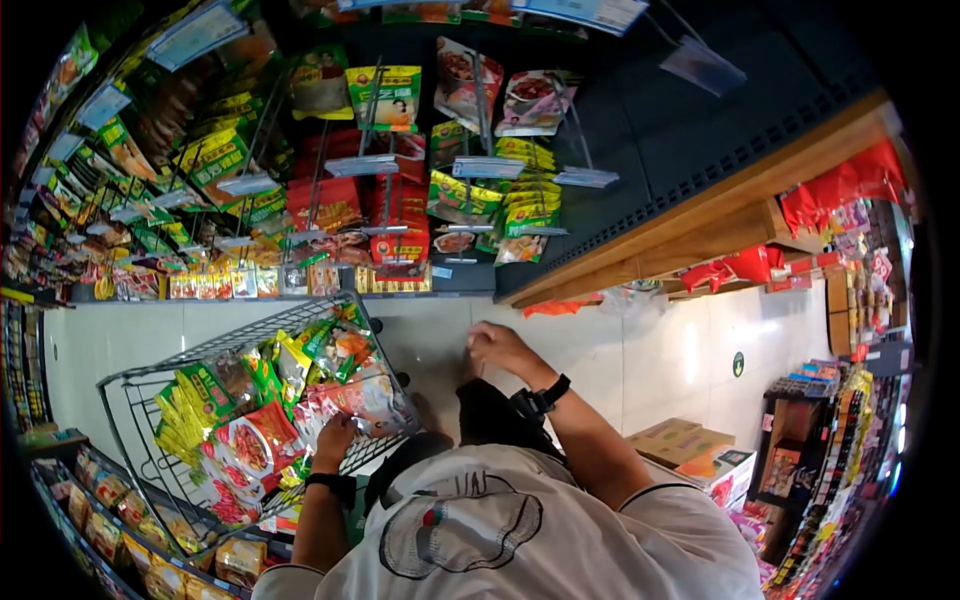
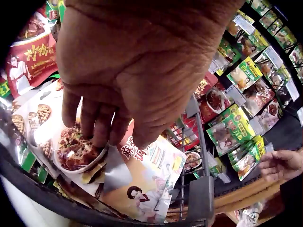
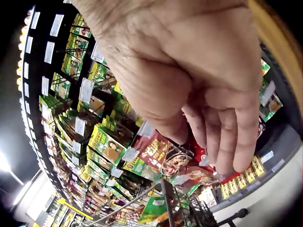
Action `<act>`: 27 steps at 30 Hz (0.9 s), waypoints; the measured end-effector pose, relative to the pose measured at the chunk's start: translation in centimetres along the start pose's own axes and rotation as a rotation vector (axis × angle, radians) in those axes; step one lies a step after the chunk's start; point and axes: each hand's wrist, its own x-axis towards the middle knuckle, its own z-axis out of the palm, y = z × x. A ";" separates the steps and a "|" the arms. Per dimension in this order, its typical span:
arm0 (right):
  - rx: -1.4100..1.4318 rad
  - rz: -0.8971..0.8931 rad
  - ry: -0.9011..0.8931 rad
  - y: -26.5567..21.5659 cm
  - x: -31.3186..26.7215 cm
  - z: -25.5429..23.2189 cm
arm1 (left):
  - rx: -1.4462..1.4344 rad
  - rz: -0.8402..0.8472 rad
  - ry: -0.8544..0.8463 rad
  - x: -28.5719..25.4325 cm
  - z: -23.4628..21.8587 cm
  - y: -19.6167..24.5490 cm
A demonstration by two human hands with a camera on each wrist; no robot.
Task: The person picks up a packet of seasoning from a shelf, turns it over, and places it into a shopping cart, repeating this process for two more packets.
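My left hand [image 1: 336, 442] is inside the wire shopping cart [image 1: 128, 440], over a pale seasoning packet [image 1: 375, 398] with a food picture. In the left wrist view, the fingers of this hand [image 2: 142, 61] reach down across the front of that packet [image 2: 147, 184], fingertips at the pictured bowl. Next to it lies a red-and-white packet [image 1: 258, 448]. Green and yellow packets [image 1: 205, 395] fill much of the cart. My right hand [image 1: 500, 348] hangs in front of my body, beyond the cart's end, its fingers loosely bent and nothing in them [image 3: 189, 90].
Ahead stands a dark rack with packets on hooks [image 1: 385, 98] and price tags [image 1: 362, 165]. A wooden-edged shelf [image 1: 700, 200] runs along the right. Cardboard boxes [image 1: 675, 440] sit on the floor behind my right arm. Another goods shelf [image 1: 100, 510] borders the cart's left side.
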 end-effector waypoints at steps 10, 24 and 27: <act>-0.120 -0.425 0.462 -12.3 6.1 -7.6 | -0.100 0.104 0.282 -1.2 1.8 0.4; -0.095 -0.449 0.464 -15.2 26.5 -21.9 | -0.093 -0.069 0.304 -2.3 1.8 2.6; -0.229 -0.468 0.555 -17.3 26.4 -19.6 | -0.105 -0.091 0.276 -2.4 1.2 3.6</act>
